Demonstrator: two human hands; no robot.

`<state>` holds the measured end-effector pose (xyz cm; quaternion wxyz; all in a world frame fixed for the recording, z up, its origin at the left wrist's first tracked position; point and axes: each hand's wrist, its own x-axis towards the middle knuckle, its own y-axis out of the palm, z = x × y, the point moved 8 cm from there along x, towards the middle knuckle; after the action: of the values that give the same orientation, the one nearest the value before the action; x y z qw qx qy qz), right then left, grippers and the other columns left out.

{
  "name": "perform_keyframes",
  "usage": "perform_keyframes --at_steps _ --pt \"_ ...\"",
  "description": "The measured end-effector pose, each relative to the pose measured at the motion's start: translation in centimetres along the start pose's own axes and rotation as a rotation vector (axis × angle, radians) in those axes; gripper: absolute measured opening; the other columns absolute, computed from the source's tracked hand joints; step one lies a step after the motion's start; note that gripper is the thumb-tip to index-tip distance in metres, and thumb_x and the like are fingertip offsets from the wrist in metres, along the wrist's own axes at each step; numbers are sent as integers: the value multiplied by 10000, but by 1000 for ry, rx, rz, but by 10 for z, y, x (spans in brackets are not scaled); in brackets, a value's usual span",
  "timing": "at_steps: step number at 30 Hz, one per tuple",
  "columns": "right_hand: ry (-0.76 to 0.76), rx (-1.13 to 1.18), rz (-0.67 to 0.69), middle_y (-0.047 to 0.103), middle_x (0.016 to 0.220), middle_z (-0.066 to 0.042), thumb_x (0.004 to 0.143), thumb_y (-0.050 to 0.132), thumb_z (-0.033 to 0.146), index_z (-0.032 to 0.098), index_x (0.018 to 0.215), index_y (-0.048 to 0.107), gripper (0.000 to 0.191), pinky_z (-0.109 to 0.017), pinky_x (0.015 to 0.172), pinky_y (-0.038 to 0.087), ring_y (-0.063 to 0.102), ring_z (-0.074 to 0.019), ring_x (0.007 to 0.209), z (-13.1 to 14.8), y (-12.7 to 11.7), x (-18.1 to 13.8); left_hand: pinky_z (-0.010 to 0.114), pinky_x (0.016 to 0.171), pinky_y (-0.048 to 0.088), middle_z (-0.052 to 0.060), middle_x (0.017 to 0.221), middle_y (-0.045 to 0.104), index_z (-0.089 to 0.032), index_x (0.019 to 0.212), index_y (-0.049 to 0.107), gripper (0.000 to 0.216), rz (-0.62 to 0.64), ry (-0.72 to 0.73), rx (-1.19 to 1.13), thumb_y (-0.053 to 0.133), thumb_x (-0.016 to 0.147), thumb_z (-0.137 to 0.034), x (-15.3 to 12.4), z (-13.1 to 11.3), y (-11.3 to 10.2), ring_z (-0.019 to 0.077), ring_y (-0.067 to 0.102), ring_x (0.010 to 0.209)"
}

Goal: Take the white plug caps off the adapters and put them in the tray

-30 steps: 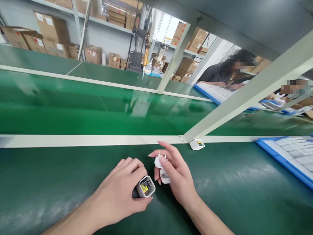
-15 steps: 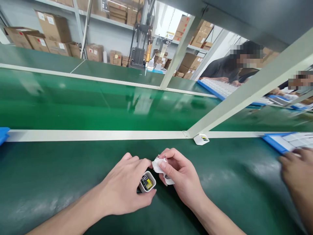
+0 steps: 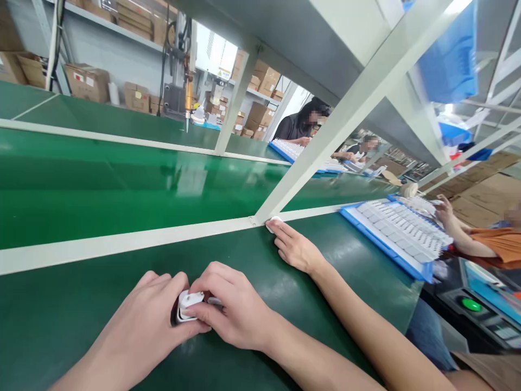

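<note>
My left hand (image 3: 142,315) is closed around a white charger housing (image 3: 179,316), low on the green bench. In my right hand (image 3: 238,312), a white plug cover (image 3: 194,298) with metal pins is pinched between thumb and fingers. The cover sits at the mouth of the housing; whether it is seated inside I cannot tell. A further small white piece (image 3: 215,301) shows under my right fingers, mostly hidden. Both hands meet around these parts, and the housing's inside is covered from view.
Another person's hand (image 3: 295,247) reaches from the right onto a second white housing (image 3: 272,221) by the slanted post (image 3: 309,157). A blue tray (image 3: 391,266) of white parts lies to the right. Co-workers sit beyond it. A green conveyor belt (image 3: 101,190) runs behind the pale rail.
My right hand has brought the plug cover to the housing in my left. The other person's hand has moved from the tray to the second housing. The view has swung right.
</note>
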<state>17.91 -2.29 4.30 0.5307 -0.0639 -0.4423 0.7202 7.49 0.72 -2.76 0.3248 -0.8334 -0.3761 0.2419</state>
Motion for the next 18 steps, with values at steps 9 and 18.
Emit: perform_keyframes --at_steps 9,18 --pt "-6 -65 27 658 837 -41 1026 561 422 181 914 627 274 -292 702 463 540 -157 731 1 1 1 328 653 350 1 731 564 -240 726 409 363 14 59 -21 495 929 -529 0 -3 -2 244 508 760" --pt "10 -14 82 634 797 -12 998 629 248 183 923 639 100 -275 675 415 517 -144 712 0 -2 7 328 677 336 -17 705 534 -235 722 375 401 -50 86 -38 610 892 -511 1 -10 -16 222 474 736"
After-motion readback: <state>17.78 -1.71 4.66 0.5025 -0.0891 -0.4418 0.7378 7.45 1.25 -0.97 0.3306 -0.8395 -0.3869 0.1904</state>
